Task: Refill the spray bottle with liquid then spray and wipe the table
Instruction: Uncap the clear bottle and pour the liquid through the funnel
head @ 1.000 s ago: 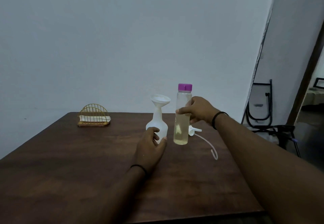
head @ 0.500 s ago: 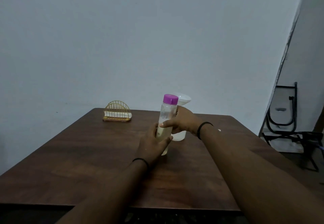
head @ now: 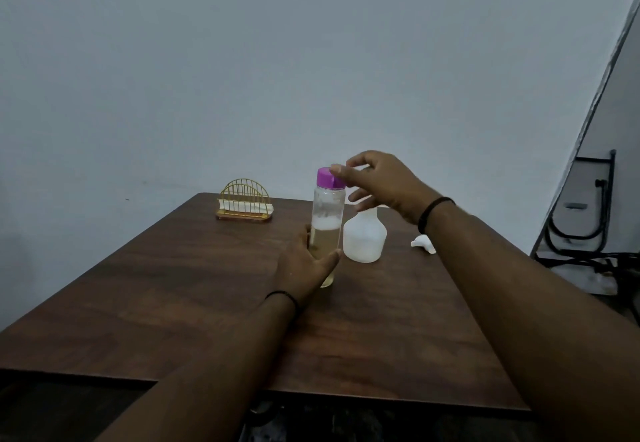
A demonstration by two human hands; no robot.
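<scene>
On the brown table (head: 194, 303), a tall clear bottle (head: 325, 220) of yellow liquid stands upright. The left hand (head: 304, 268) wraps around its bottom part and holds it. The right hand (head: 377, 182) has its fingertips (head: 337, 171) on the purple cap (head: 327, 177), curled to pinch it. The white spray bottle (head: 363, 239) waits just beside, at three o'clock from the tall bottle. Its spray top (head: 423, 244) lies farther off at three o'clock. I think the cap comes off next. Hold the bottom tight, keep the bottle straight up, and turn slowly so nothing spills.
</scene>
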